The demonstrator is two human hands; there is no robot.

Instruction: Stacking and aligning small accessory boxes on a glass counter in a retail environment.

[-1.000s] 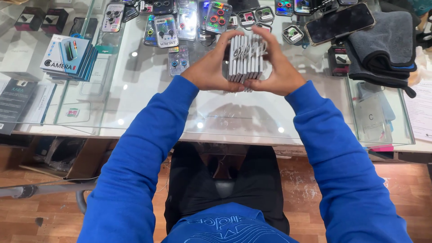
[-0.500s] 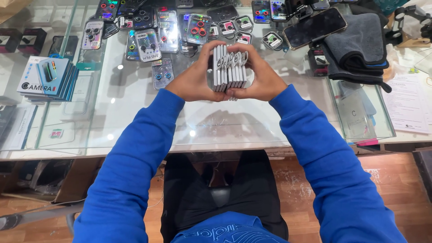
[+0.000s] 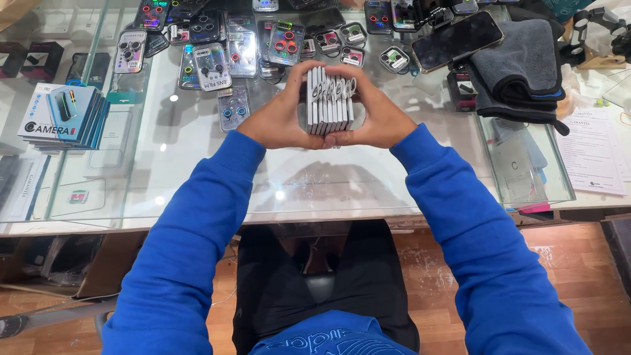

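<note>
In the head view, the person sits at a glass counter point(image 3: 197, 171) with both blue sleeves stretched forward over it. The left hand point(image 3: 279, 115) and the right hand point(image 3: 378, 112) press in from either side on a stack of small white packages point(image 3: 328, 98), which stand on edge, side by side, just above the counter near its middle. Each hand is curled fairly narrow around its end of the stack, thumbs meeting below it and fingertips meeting over the top, so the stack is clamped between the two palms. Beyond the stack, toward the far edge of the counter, lie many clear blister packs of camera lens rings point(image 3: 213, 66), spread flat and partly overlapping; each pack holds a few small round rings, some red, some blue, some dark. One such pack point(image 3: 233, 108) lies just left of the left hand. To the right of the stack, a dark phone point(image 3: 457, 41) lies tilted on the counter, and right of that sits a folded grey cloth point(image 3: 519, 66). Farther right, at the counter's end, lies a printed paper sheet point(image 3: 595, 154). Inside the counter, under the glass at the left of the stack, a pile of blue and white boxes point(image 3: 62, 118) rests on a shelf.
</note>
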